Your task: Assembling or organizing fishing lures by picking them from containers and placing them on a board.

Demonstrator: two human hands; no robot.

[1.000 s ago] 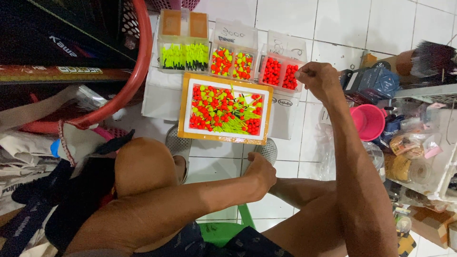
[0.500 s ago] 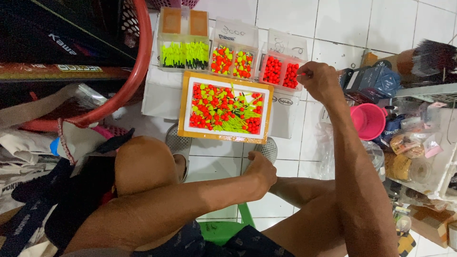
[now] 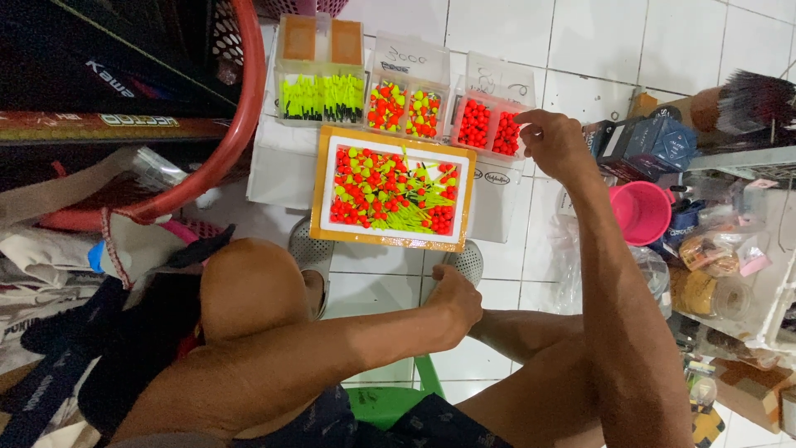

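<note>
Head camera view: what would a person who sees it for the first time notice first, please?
First the wooden-framed tray on the white tiled floor, full of bright red and yellow-green pieces. Behind it stand clear boxes with the same colours sorted. The right hand is at the box of red pieces, and the left hand rests low, near the tray's front edge.

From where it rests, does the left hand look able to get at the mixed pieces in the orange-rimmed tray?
Probably yes. The left hand lies just below the orange-rimmed tray, which is open-topped, and nothing lies between them. The right hand is off at the clear box of red pieces.
</note>
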